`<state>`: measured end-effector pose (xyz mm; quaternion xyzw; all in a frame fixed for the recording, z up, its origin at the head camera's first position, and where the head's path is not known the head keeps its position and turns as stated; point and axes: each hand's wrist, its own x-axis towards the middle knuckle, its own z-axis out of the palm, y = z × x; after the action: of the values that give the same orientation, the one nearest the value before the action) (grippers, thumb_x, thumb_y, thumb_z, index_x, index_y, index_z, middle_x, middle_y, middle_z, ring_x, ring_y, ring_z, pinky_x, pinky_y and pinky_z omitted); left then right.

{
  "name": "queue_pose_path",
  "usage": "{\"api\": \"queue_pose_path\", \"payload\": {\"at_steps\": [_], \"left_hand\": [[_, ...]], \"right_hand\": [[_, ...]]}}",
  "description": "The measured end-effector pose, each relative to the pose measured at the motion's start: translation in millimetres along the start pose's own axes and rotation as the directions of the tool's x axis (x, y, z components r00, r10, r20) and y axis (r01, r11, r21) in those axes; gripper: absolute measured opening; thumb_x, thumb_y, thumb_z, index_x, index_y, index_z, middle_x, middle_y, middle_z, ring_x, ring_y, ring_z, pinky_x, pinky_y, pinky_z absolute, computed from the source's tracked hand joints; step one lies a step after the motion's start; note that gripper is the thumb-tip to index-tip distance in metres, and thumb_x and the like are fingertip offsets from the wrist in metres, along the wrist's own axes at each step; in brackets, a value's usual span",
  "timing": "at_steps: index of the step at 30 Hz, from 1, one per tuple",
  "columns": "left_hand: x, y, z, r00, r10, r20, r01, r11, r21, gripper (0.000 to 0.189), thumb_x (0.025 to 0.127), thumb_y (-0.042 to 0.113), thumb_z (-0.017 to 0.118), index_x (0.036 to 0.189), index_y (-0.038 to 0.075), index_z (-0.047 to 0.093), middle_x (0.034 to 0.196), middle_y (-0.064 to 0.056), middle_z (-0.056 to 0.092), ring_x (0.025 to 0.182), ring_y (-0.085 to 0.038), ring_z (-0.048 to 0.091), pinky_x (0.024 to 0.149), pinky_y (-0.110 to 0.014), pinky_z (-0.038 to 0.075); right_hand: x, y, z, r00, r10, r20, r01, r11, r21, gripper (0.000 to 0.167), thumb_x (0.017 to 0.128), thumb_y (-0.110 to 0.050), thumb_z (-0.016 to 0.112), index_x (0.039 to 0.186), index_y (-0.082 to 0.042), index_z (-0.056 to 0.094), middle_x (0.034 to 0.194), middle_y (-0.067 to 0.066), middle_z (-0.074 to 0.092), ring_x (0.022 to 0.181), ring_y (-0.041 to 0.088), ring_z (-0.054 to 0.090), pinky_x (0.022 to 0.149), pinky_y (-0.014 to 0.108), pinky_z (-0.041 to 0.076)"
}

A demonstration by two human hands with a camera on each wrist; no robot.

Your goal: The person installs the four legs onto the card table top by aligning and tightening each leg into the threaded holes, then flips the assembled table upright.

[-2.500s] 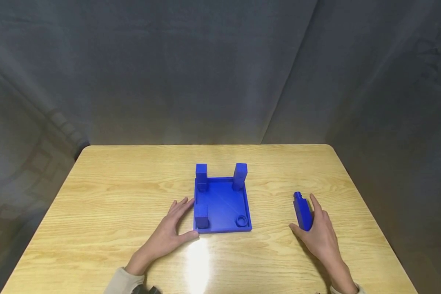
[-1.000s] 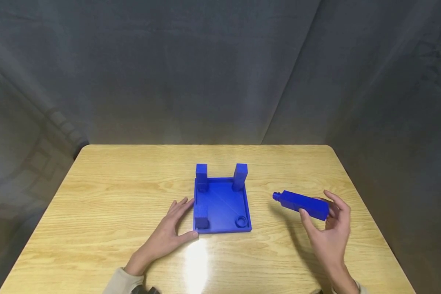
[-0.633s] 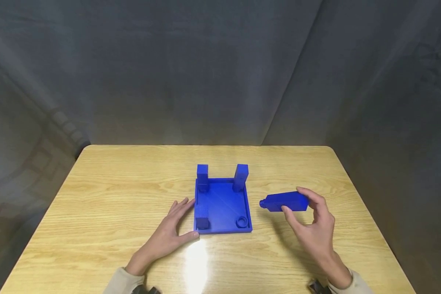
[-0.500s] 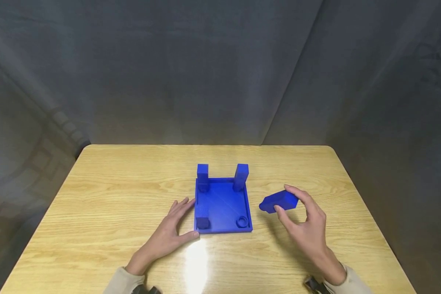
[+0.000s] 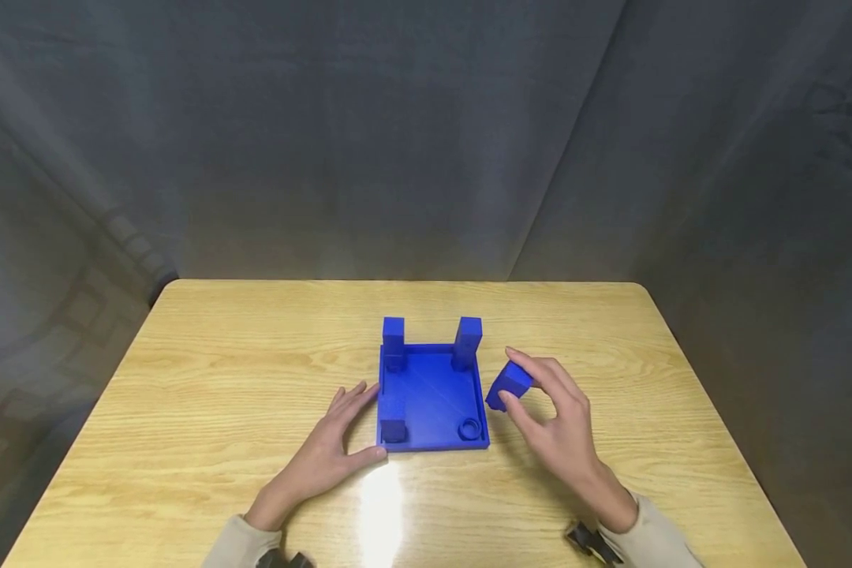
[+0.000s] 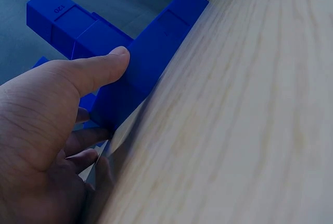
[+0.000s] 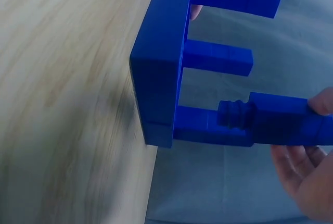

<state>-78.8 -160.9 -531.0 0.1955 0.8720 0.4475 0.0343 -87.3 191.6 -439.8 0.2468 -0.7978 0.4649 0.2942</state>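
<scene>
A square blue tabletop with a raised rim (image 5: 433, 446) lies on the table, three blue legs standing up from its corners. Its near right corner bears a round socket (image 5: 470, 428). My left hand (image 5: 323, 451) touches the left side with extended fingers, its thumb against the near left corner. In the left wrist view that thumb (image 6: 101, 70) lies on the blue side wall. Just right of the tabletop, my right hand (image 5: 561, 430) pinches a loose blue leg (image 5: 510, 385) in the air between thumb and fingers. The right wrist view shows its threaded end (image 7: 234, 113) tilted toward the tabletop.
The standing legs are at the far left (image 5: 394, 339), far right (image 5: 467, 339) and near left (image 5: 393, 422) corners. Beneath everything is a wood-grain table (image 5: 220, 355). A dark grey curtain (image 5: 369, 158) hangs behind and beside it.
My right hand has picked the leg up off the table, turned it threaded end down, and carried it left to the tabletop. The left hand has stayed in place.
</scene>
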Motion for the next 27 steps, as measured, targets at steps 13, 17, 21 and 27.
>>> {"api": "queue_pose_path", "payload": {"at_steps": [13,17,21,27], "left_hand": [[-0.1,0.5,0.0,1.0,-0.008,0.004,0.008,1.0,0.001,0.096,0.093,0.045,0.089,0.172,0.017,0.042,0.175,-0.025,0.038,0.16,-0.065,0.021,0.121,-0.087,0.018],[-0.2,0.4,-0.1,1.0,-0.01,0.005,0.01,1.0,0.002,0.096,0.093,0.045,0.089,0.172,0.017,0.042,0.175,-0.025,0.037,0.16,-0.065,0.021,0.121,-0.088,0.018],[-0.3,0.8,-0.4,1.0,-0.007,0.006,0.007,1.0,0.0,0.097,0.092,0.045,0.089,0.172,0.017,0.042,0.175,-0.025,0.037,0.16,-0.065,0.022,0.121,-0.088,0.018],[0.2,1.4,0.3,1.0,-0.017,0.006,0.017,1.0,-0.013,0.096,0.094,0.046,0.088,0.172,0.017,0.042,0.176,-0.025,0.036,0.161,-0.064,0.02,0.122,-0.087,0.016]], "right_hand": [[-8.3,-5,13,0.999,0.039,0.039,-0.04,0.998,0.041,0.067,0.079,0.02,0.084,0.142,0.0,0.072,0.109,0.012,0.074,0.103,0.006,0.069,0.096,0.015,0.06],[-11.1,-5,16,0.998,0.035,0.06,-0.038,0.998,0.051,0.065,0.079,0.019,0.085,0.14,0.001,0.073,0.111,0.014,0.075,0.103,0.007,0.07,0.095,0.015,0.06],[-14.3,-4,19,0.996,0.03,0.088,-0.035,0.998,0.058,0.063,0.08,0.016,0.085,0.14,0.0,0.073,0.113,0.014,0.076,0.101,0.009,0.071,0.094,0.015,0.061],[-18.8,-3,23,0.992,0.036,0.124,-0.043,0.998,0.056,0.064,0.08,0.016,0.086,0.14,-0.002,0.073,0.119,0.013,0.077,0.104,0.01,0.072,0.093,0.016,0.061]]}}
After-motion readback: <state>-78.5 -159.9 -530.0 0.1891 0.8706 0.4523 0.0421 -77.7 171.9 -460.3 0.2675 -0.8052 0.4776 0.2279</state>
